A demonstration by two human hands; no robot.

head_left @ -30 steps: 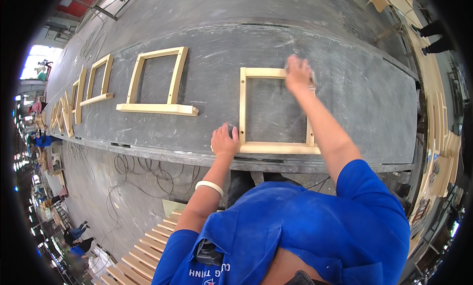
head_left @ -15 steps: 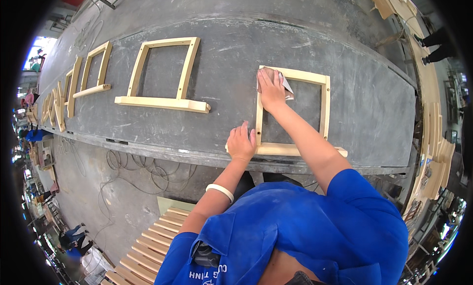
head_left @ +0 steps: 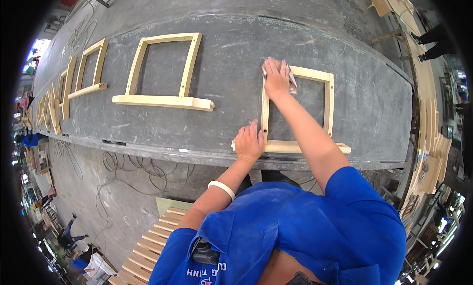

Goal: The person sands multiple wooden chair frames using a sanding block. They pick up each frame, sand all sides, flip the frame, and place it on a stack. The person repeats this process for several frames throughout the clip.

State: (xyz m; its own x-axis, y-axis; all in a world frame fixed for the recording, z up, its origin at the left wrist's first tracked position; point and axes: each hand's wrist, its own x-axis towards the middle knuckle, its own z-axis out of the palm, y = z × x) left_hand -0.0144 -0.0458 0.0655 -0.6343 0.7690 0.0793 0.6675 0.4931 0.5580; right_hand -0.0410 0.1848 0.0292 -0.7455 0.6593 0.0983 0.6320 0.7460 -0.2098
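Now the right grip (head_left: 278,81) covers the wooden frame's (head_left: 328,105) far-left corner.

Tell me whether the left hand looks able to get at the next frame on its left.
Probably yes, with a sideways stretch: only tabletop shows between the left hand and the next frame, and nothing visible blocks the way.
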